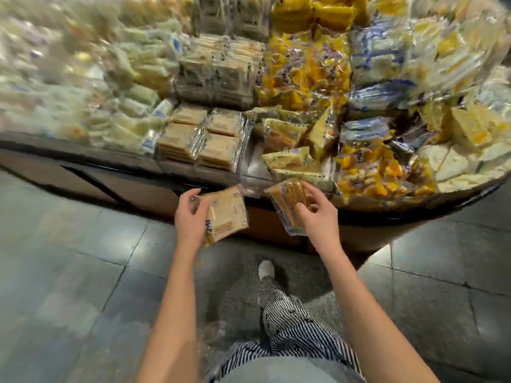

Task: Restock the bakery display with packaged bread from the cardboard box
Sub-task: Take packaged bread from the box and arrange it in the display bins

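The display (83,150) fills the field beyond both your grips, its shelves crowded with wrapped bread. Toast stacks (201,139) lie on it just past your left grip. Your left hand (190,217) curls round a flat toast pack (228,214), held short of the shelf edge. Your right hand (318,214) pinches a tilted yellow pack (284,200), near the left grip but not touching it.
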